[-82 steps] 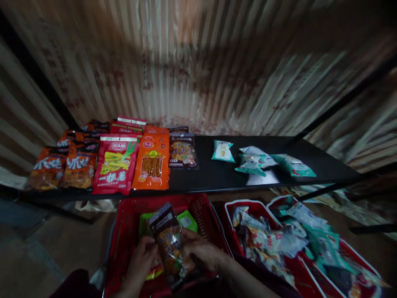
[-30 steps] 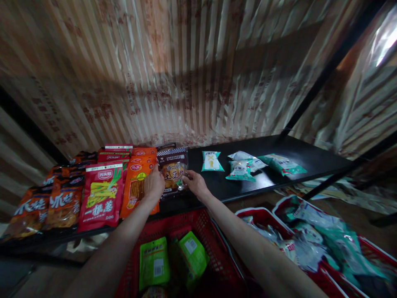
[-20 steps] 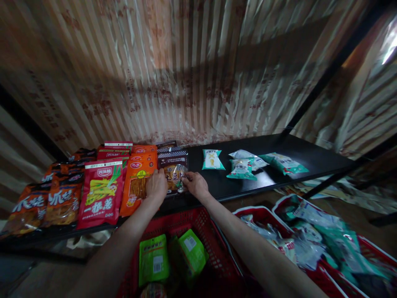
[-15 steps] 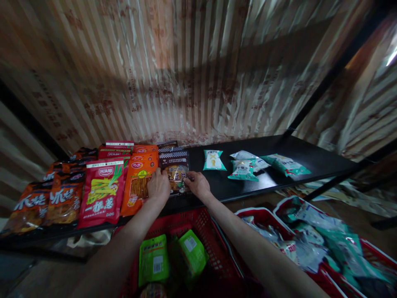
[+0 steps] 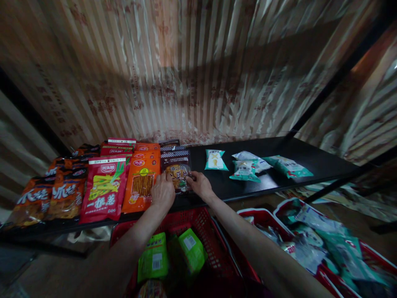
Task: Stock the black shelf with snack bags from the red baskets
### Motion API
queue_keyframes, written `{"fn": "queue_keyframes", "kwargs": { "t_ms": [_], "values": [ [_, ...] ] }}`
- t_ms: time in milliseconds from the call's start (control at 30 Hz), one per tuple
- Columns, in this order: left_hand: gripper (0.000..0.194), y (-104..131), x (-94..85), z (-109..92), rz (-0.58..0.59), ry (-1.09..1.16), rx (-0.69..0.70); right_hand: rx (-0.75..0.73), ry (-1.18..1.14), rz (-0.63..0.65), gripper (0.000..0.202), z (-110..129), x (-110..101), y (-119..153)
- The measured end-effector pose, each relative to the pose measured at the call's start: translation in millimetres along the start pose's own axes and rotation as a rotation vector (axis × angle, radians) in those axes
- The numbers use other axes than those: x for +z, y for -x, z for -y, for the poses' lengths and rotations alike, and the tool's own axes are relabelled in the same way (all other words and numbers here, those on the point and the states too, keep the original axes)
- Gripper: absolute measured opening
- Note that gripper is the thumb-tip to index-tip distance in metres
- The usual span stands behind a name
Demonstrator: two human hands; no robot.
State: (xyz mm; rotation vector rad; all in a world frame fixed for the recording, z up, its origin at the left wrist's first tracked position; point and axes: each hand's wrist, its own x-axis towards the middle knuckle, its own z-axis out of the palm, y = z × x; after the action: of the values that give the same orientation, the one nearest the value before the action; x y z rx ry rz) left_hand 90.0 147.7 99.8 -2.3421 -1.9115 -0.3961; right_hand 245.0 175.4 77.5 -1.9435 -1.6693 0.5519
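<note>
My right hand [image 5: 201,186] pinches the brown packet [image 5: 178,169]; my left hand [image 5: 163,192], grip hidden, touches it, just right of the orange packet [image 5: 140,182].

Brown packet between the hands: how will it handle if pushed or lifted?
The brown packet is probably slippery, given the sheen on its film. Likely flexible, as it looks like a thin plastic pouch. Its flat shape makes rolling seem unlikely.

Brown bag [image 5: 178,169]: glossy plastic film;
Shelf [image 5: 225,183]: smooth, softly shiny;
Baskets [image 5: 211,236]: hard plastic;
Backdrop [image 5: 198,70]: creased, shiny sheeting
</note>
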Motion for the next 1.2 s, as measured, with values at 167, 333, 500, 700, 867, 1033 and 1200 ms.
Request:
{"fn": "queue_keyframes", "kwargs": {
  "t_ms": [167, 333, 500, 700, 867, 1033, 1200],
  "values": [
    [0.036, 1.0, 1.3, 0.8, 0.006, 0.015, -0.010, -0.003, 0.000, 0.004, 0.023, -2.3, 1.7, -3.0],
    [0.034, 3.3, -0.9, -0.3, 0.029, 0.012, -0.013, -0.022, -0.016, 0.006, 0.022, -1.9, 2.0, -2.4],
    [0.034, 3.3, 0.0, -1.2, 0.037, 0.024, -0.015, -0.009, -0.051, 0.028, 0.021, -3.4, 2.2, -2.3],
    [0.030, 0.0, -7.7, 4.8, 0.070, 0.038, -0.030, 0.016, -0.090, 0.056, 0.020, -6.9, 3.4, -5.2],
    [0.033, -5.4, -14.5, 13.6, 0.136, 0.044, -0.009, 0.013, -0.099, 0.065, 0.020, -10.9, 6.1, -7.8],
    [0.030, -4.4, -13.1, 15.9, 0.154, 0.042, 0.025, 0.015, -0.099, 0.065, 0.018, -11.7, 8.3, -9.6],
    [0.032, 1.5, -7.4, 14.7, 0.092, 0.029, 0.040, 0.004, -0.065, 0.061, 0.021, -11.3, 5.7, -8.6]
  ]
}}
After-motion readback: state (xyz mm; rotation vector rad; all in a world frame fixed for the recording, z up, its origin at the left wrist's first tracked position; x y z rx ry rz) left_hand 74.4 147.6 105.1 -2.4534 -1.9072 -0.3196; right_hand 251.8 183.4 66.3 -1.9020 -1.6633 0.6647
